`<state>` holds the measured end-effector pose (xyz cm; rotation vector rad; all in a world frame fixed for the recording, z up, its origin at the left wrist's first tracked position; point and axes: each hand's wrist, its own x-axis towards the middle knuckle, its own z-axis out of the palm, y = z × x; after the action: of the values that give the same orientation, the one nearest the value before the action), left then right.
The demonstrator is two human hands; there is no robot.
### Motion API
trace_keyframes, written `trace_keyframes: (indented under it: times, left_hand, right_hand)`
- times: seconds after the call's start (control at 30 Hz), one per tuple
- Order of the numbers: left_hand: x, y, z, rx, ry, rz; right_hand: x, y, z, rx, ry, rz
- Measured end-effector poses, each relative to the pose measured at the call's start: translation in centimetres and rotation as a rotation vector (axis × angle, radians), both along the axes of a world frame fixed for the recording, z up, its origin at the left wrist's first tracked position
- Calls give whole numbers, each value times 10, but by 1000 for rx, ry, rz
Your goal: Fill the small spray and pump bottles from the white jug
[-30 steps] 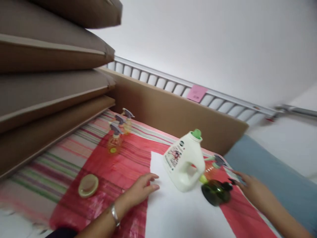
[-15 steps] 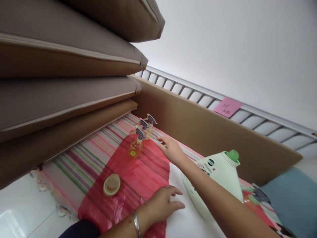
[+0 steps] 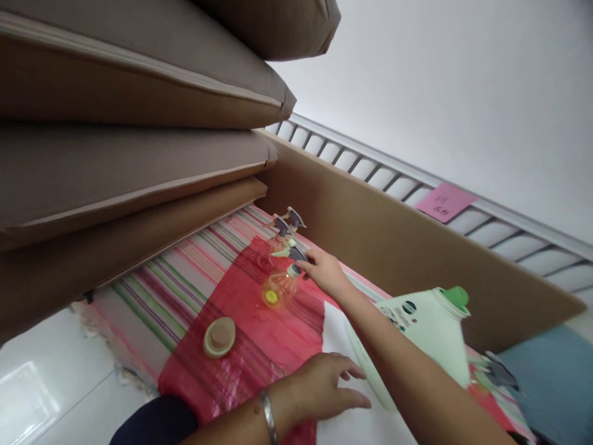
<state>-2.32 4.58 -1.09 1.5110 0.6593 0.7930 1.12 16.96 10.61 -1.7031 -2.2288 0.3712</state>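
My right hand (image 3: 322, 270) is closed around the grey trigger and neck of a clear spray bottle (image 3: 279, 287), which is tilted above the red plastic sheet (image 3: 259, 327). A yellow spot shows near its base. Just behind it, two more spray bottles (image 3: 280, 225) stand close together, partly hidden. My left hand (image 3: 331, 384), with a silver bangle at the wrist, hovers over white paper (image 3: 345, 426). Its fingers are apart and hold nothing. Beside my right forearm a large pale green jug (image 3: 428, 330) with a bright green spout leans, partly covered by the arm.
A round cream lid (image 3: 219, 337) lies on the red sheet, over a striped cloth (image 3: 194, 259). Stacked brown cushions (image 3: 139, 161) rise at left. A brown board (image 3: 393, 241) runs along the back, with a pink note (image 3: 446, 201) above. Another trigger head (image 3: 500, 372) is at right.
My right hand has reached the nearest spray bottle, taken hold of its top and tipped it, bringing it rightward. My left hand stays open over the paper. The whole view has shifted slightly.
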Motion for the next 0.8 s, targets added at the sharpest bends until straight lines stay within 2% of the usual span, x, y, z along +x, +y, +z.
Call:
trace_keyframes:
  times: [0.13,0.23,0.3,0.4,0.47,0.53,0.7,0.8]
  left_hand:
    - [2,-12,6,-74,-104,-209]
    - [-1,-20,15,-122,-186,-361]
    - [-3,-21,18,-116,-231,-298]
    - [-1,-20,17,-14,-207,12]
    - [1,-19,13,88,-143,177]
    - [4,-21,9,185,-82,202]
    - [8,-25,3,352,-3,-26]
    - [13,-25,1,360,59,-68]
  right_hand:
    - [65,-72,20,-3,20,-132]
    - [107,-126,19,-8,60,-244]
    - [125,-156,13,-44,124,-301]
    - [133,-188,-4,-102,227,-349]
    - [132,-200,-15,-102,250,-363]
    - [129,-205,-24,-87,243,-377]
    - [125,-204,-33,-42,164,-366]
    - [121,-201,-34,0,39,-328]
